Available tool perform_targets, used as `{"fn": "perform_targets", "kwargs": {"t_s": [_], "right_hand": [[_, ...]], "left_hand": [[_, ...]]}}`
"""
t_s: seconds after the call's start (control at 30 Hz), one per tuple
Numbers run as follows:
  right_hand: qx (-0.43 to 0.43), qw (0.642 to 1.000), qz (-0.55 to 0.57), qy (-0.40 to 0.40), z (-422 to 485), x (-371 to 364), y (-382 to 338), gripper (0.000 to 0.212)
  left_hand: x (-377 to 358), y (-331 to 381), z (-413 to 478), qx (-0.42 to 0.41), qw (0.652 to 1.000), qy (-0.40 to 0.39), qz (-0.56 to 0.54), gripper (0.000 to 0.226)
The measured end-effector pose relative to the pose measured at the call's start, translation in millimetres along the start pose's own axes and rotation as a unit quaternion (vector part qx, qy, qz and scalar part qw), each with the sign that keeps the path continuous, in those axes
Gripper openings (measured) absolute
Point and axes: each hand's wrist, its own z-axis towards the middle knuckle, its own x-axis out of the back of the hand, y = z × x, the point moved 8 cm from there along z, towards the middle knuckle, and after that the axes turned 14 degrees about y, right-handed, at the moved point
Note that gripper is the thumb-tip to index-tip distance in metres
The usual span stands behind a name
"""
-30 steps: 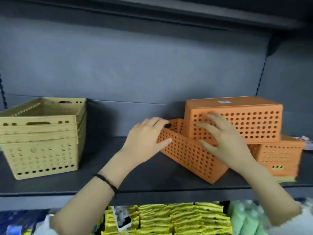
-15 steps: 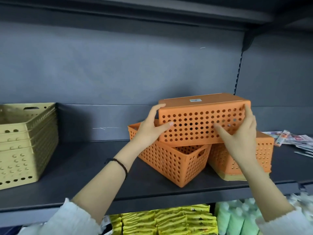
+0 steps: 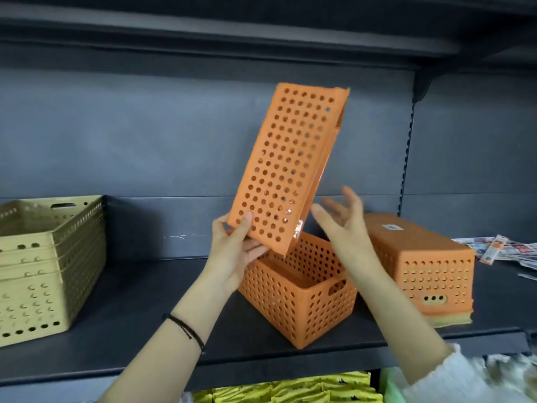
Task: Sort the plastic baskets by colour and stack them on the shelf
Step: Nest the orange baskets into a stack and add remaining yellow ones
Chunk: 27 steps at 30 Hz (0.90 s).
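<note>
My left hand (image 3: 236,251) grips the lower end of an orange perforated basket (image 3: 287,170), which stands tilted on end in the air above the shelf. Just beneath it an upright orange basket (image 3: 299,295) sits on the dark shelf (image 3: 139,338), its open top facing up. My right hand (image 3: 341,221) hovers open beside the lifted basket, fingers spread, touching nothing. A third orange basket (image 3: 421,263) lies upside down to the right, on top of a yellowish basket whose rim shows under it. A stack of yellow baskets (image 3: 43,266) stands at the far left.
Loose printed leaflets (image 3: 505,251) lie on the shelf at the far right. Another shelf board (image 3: 232,33) runs overhead. Below the shelf are yellow packets (image 3: 290,388) and green goods (image 3: 392,388). Bare shelf lies between the yellow stack and the orange baskets.
The upside-down orange basket held in both hands has been lifted and swung up on end. My right hand has let go of it and now hovers open. The view has shifted.
</note>
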Motion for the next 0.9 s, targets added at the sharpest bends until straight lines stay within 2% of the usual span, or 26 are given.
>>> {"fn": "perform_targets", "kwargs": {"t_s": [0.07, 0.1, 0.13, 0.2, 0.27, 0.3, 0.37, 0.43, 0.5, 0.6, 0.7, 0.77, 0.9], "right_hand": [[0.029, 0.988, -0.037, -0.147, -22.2, -35.2, -0.4, 0.044], [0.080, 0.977, -0.067, -0.188, -32.4, -46.1, -2.0, 0.033], [0.150, 0.964, -0.101, -0.196, -39.7, -51.8, -6.0, 0.027], [0.290, 0.931, -0.170, -0.143, -42.9, -52.9, -13.7, 0.014], [0.349, 0.908, -0.211, -0.094, -38.8, -47.3, -20.9, 0.012], [0.358, 0.904, -0.217, -0.090, -36.1, -44.7, -25.4, 0.017], [0.378, 0.887, -0.237, -0.116, -33.9, -40.4, -35.5, 0.023], [0.424, 0.842, -0.293, -0.159, -35.6, -36.8, -46.8, 0.026], [0.434, 0.808, -0.341, -0.208, -33.0, -31.8, -51.5, 0.026], [0.397, 0.806, -0.358, -0.255, -25.6, -24.0, -47.0, 0.024], [0.400, 0.784, -0.370, -0.298, -34.2, -25.7, -43.0, 0.026], [0.388, 0.780, -0.368, -0.325, -38.5, -26.2, -38.5, 0.022], [0.364, 0.796, -0.333, -0.349, -40.2, -22.0, -24.6, 0.017]], "left_hand": [[-2.6, -5.3, -3.6, 0.056, 0.997, 0.003, -0.053, 0.042], [-3.5, -7.0, -5.8, 0.082, 0.994, 0.004, -0.075, 0.049], [-3.5, -7.4, -9.5, 0.106, 0.990, 0.007, -0.090, 0.051], [0.4, -7.1, -16.0, 0.138, 0.987, 0.001, -0.080, 0.050], [8.0, -4.2, -20.8, 0.132, 0.991, -0.016, 0.008, 0.050], [14.1, -0.8, -21.2, 0.105, 0.991, -0.014, 0.076, 0.049], [30.7, 12.7, -16.0, 0.001, 0.976, 0.023, 0.217, 0.044], [40.7, 33.3, -14.3, -0.120, 0.943, 0.070, 0.303, 0.051], [33.6, 46.3, -21.6, -0.205, 0.926, 0.046, 0.315, 0.070], [7.0, 47.8, -37.6, -0.286, 0.898, -0.062, 0.327, 0.086], [-12.7, 33.0, -40.1, -0.281, 0.896, -0.148, 0.310, 0.080], [-16.7, 22.5, -34.0, -0.272, 0.898, -0.155, 0.309, 0.076], [-14.7, 12.3, -28.7, -0.287, 0.886, -0.138, 0.336, 0.057]]}}
